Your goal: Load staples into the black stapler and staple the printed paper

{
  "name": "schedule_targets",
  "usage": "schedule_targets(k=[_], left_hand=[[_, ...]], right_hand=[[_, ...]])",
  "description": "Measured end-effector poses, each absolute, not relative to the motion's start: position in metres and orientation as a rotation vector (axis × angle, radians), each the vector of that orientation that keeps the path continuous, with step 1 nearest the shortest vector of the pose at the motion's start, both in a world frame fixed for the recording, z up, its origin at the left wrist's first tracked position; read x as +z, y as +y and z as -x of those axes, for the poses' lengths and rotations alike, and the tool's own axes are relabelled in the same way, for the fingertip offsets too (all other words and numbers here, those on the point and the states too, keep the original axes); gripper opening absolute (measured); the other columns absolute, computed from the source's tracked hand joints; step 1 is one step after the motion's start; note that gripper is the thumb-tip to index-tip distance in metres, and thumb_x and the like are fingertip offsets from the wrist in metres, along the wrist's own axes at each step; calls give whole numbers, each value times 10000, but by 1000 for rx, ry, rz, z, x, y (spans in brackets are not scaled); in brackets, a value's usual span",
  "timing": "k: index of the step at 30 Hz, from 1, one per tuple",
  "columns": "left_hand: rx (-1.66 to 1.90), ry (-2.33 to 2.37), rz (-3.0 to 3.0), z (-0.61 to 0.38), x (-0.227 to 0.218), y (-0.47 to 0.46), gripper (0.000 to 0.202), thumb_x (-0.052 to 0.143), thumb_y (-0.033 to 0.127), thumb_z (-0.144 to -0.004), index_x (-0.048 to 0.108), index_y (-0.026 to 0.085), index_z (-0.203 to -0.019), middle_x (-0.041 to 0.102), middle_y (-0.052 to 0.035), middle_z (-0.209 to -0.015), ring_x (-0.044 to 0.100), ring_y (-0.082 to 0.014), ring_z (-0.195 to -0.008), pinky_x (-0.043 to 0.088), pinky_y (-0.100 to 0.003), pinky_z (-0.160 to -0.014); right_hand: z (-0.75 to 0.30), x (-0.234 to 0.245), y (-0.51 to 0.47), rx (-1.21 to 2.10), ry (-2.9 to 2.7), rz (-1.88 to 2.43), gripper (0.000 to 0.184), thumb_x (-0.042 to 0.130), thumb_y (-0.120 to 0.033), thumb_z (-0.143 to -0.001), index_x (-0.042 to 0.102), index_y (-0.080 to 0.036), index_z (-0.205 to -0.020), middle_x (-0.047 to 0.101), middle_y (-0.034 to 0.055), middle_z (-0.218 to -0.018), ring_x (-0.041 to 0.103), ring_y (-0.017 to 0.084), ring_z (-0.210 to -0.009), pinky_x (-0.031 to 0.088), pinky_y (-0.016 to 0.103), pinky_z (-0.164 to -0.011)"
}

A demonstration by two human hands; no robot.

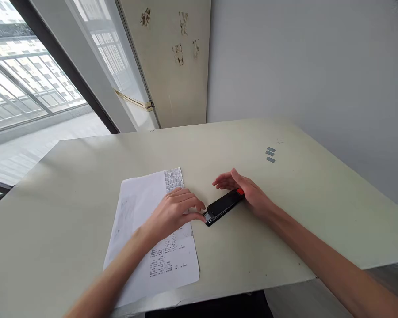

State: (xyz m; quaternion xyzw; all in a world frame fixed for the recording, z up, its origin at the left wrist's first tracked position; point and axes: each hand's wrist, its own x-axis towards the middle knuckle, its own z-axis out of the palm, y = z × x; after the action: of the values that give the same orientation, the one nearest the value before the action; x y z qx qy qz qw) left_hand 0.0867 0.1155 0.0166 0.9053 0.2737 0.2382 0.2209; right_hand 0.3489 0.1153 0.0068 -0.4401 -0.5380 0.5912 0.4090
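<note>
A black stapler (223, 204) with a red rear end lies slantwise on the table, just right of the papers. Its front end points left, where a metal part shows. My left hand (175, 211) reaches over the papers (142, 194), thumb and forefinger pinching at the stapler's front tip. At the red rear end is my right hand (248, 192), its palm side against the stapler and its fingers stretched out to the left. The sheets beneath my left forearm carry printed text, and a densely printed strip shows at the upper right corner.
Several grey strips of staples (270, 154) lie toward the back right of the pale table (96, 176), with tiny loose bits behind them. A grey wall (301, 57) borders the table's far right. A worn cream cabinet panel (175, 84) and a window stand beyond the far edge.
</note>
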Motion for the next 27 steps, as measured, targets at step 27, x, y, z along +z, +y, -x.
schedule_targets(k=[27], left_hand=[[628, 1704, -2306, 2, -6, 171, 421, 474, 564, -1039, 657, 214, -892, 644, -64, -917, 531, -272, -983, 371, -501, -1028]], right_hand=[[-322, 39, 95, 1027, -1855, 1529, 442, 417, -668, -1029, 668, -313, -1111, 717, 66, -1261, 661, 309, -1125, 561, 431, -790]])
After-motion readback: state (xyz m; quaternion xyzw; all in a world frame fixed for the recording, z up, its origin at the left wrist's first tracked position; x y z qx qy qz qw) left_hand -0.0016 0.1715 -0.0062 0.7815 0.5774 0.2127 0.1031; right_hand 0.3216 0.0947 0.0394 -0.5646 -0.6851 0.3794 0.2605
